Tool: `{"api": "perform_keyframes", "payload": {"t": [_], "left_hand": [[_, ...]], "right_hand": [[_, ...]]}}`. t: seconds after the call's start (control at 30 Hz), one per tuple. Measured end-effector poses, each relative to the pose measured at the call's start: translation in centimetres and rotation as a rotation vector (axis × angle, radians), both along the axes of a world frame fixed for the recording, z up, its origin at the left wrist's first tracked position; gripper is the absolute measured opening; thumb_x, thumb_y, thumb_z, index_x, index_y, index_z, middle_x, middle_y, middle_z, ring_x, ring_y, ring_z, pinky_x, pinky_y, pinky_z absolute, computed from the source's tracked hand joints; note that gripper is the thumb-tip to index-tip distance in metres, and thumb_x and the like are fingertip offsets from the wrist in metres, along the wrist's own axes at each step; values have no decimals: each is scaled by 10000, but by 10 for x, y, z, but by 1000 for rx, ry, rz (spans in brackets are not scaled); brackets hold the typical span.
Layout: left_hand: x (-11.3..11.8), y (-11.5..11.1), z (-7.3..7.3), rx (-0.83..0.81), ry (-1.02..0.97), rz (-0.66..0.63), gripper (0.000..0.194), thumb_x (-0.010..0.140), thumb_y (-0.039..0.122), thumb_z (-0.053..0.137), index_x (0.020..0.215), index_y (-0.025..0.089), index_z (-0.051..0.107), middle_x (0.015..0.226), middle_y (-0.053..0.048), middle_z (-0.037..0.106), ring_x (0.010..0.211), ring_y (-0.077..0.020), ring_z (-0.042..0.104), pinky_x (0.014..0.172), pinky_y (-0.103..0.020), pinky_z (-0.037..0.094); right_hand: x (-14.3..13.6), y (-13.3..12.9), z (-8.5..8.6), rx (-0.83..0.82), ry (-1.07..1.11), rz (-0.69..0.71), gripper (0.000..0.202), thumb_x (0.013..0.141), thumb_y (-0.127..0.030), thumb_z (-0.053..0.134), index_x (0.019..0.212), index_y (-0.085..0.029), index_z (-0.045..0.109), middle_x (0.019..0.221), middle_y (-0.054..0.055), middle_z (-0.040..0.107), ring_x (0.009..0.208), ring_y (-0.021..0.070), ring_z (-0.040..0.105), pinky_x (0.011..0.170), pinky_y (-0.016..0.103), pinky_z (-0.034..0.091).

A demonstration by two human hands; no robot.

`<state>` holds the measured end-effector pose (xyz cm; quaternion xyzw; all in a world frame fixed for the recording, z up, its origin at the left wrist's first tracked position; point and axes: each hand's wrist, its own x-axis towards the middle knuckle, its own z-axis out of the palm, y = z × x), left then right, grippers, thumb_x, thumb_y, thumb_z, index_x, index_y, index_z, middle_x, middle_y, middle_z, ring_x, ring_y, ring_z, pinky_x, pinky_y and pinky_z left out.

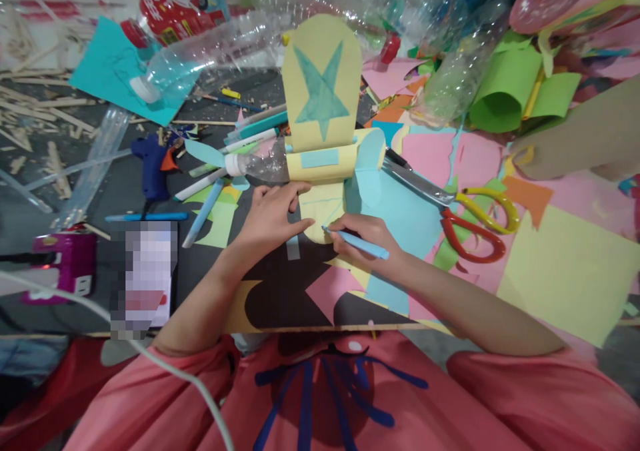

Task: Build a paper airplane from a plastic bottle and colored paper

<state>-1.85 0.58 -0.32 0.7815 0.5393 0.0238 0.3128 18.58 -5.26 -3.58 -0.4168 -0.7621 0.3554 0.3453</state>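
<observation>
My right hand (pixel 367 234) holds a light blue marker (pixel 367 244), its tip on the lower yellow paper wing (pixel 320 208), where thin blue lines show. Spread over the upper left edge of that wing, my left hand (pixel 273 214) lies with its fingers apart. The wing joins a plastic bottle (pixel 267 160) wrapped in a yellow paper band (pixel 320 164) with a pale blue strip on it. Above the band, the other rounded wing (pixel 323 81) bears a green-blue star (pixel 324 94). Blue paper blades (pixel 205 152) sit at the bottle's cap, and a blue paper tail (pixel 369 171) at its right end.
Large scissors (pixel 450 204) with red and yellow handles lie to the right on coloured paper scraps (pixel 415 218). On the left are a blue glue gun (pixel 151 164), a phone (pixel 150 271) and a purple power block (pixel 63 264). Plastic bottles (pixel 215 48) lie at the back.
</observation>
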Motion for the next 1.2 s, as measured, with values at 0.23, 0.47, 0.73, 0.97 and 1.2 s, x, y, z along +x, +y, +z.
{"api": "perform_keyframes", "payload": {"t": [0.23, 0.47, 0.73, 0.97, 1.2], "left_hand": [[-1, 0, -1, 3, -9, -1, 467, 807, 374, 635, 1245, 230, 560, 849, 14, 566, 832, -200, 544, 931, -362, 294], [0, 0, 0, 1, 1, -1, 466, 805, 369, 639, 1240, 218, 568, 852, 12, 565, 839, -202, 551, 928, -360, 290], [-1, 1, -1, -1, 6, 3, 476, 804, 386, 638, 1247, 228, 566, 854, 11, 569, 839, -202, 553, 932, -366, 299], [0, 0, 1, -2, 1, 1, 484, 812, 388, 628, 1261, 220, 563, 867, 3, 580, 850, -208, 565, 925, -360, 296], [0, 1, -1, -8, 14, 1, 489, 802, 383, 642, 1257, 219, 567, 854, 5, 575, 852, -213, 560, 919, -364, 289]], "right_hand": [[-7, 0, 3, 68, -12, 0, 175, 930, -230, 499, 779, -219, 589, 649, -3, 657, 560, 122, 599, 573, 237, 453], [-9, -2, 6, 96, -114, 17, 172, 891, -185, 488, 781, -201, 619, 671, 31, 689, 586, 143, 628, 583, 241, 464], [-4, 0, 7, -190, 64, 29, 175, 908, -323, 570, 827, -199, 663, 693, 14, 709, 558, 115, 613, 545, 219, 457], [8, 12, 13, -125, 82, -116, 197, 909, -363, 604, 992, -219, 708, 878, 40, 752, 688, 144, 664, 603, 246, 503], [10, 20, 10, -88, 51, -128, 304, 948, -347, 534, 1183, -208, 666, 1070, 77, 755, 878, 188, 710, 739, 289, 556]]}}
